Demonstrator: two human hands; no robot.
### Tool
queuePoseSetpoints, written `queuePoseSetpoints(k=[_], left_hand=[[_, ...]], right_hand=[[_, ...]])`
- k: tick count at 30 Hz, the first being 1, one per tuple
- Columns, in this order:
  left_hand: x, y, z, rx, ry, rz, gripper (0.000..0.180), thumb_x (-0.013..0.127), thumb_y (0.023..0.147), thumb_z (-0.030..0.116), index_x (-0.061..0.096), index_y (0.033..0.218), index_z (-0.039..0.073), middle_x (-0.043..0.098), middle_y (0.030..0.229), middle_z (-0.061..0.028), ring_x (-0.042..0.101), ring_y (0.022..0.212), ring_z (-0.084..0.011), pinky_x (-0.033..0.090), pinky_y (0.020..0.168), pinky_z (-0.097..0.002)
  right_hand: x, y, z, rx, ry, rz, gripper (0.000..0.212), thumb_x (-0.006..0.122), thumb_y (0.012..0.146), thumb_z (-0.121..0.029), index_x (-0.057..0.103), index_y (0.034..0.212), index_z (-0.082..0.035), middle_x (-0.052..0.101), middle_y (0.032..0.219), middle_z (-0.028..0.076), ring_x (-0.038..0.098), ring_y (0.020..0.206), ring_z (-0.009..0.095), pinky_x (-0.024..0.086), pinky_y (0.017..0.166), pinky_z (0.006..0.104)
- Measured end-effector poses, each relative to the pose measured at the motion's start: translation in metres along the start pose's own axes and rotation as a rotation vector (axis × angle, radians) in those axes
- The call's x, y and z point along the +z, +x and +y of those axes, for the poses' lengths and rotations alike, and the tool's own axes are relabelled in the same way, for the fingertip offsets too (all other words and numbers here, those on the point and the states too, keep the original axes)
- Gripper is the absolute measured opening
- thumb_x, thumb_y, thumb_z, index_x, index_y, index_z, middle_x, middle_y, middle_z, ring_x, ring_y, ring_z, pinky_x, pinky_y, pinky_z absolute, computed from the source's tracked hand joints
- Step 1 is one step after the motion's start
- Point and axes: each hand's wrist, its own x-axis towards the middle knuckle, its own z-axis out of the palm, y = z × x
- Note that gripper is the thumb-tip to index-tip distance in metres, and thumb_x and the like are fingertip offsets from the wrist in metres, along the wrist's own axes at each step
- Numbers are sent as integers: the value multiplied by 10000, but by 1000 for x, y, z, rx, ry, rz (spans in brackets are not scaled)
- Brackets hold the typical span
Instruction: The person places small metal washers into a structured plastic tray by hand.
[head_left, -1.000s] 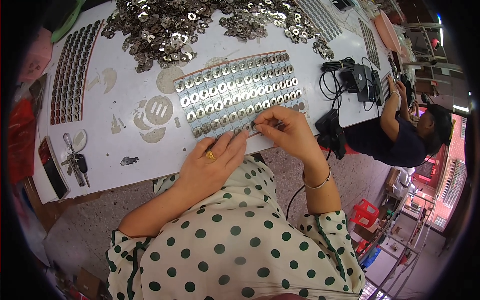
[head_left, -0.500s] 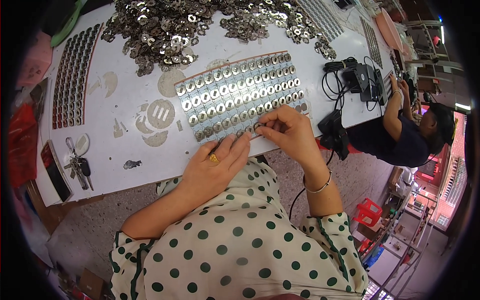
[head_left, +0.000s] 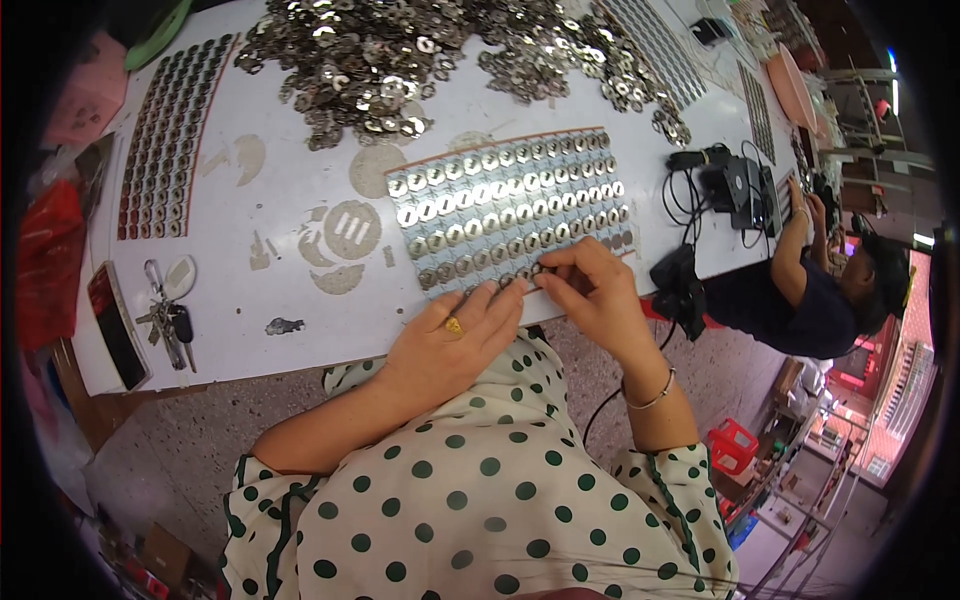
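While resting the left hand (head_left: 445, 335) on the near edge of the sheet of metal pieces (head_left: 510, 215), pinching at that same edge with the right hand (head_left: 605, 300). Laid out on the left, fingers extended and only slightly apart, touching the nearest row with the tips (with a yellow ring (head_left: 454, 325) on one finger). Drawn almost together on the right, thumb against forefinger, with a small metal piece (head_left: 537, 269) between the tips, just beside the left fingertips. Cannot tell whether lifted off the sheet or seated on it, being largely covered by the fingertips.

Find the sheet lying flat on the white table (head_left: 225, 290), directly in front of the body, slightly slanted, with bright pieces set in rows. Beyond it, see a large heap of loose metal pieces (head_left: 370, 60); to the left, well apart, another filled sheet (head_left: 175, 140), and nearer the table's edge, a bunch of keys (head_left: 180, 322) beside a phone (head_left: 118, 325).
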Motion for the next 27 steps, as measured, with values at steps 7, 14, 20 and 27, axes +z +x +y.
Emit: queuePoseSetpoints(k=[7,14,20,27], left_hand=[[-1,-3,-2,5,-25,7,387,626,898,219,666,1268,113,609,1314,1,531,1165,-161,360,969,-336],[0,2,-4,23,-19,33,373,612,920,203,660,1274,97,608,1333,-25,546,1175,-174,398,991,-357],[-2,-1,-10,84,-61,23,351,600,923,185,667,1259,109,628,1382,-36,590,1181,-178,435,987,-346],[3,-1,-10,84,-65,35,356,602,902,178,674,1246,120,633,1391,-27,601,1171,-166,442,989,-338]], right_hand=[[2,98,-10,-309,-229,303,201,697,897,-39,721,1096,-49,724,976,102,631,829,285,535,763,374],[24,164,-5,-510,-296,111,414,625,791,74,711,1170,-70,735,1056,83,609,978,326,498,887,432],[11,168,-10,-513,-422,248,381,646,797,78,721,1135,-80,726,1039,77,606,940,324,501,863,432],[32,182,-24,-643,-372,133,274,676,889,0,715,1148,-82,728,1025,80,616,926,298,529,833,380]])
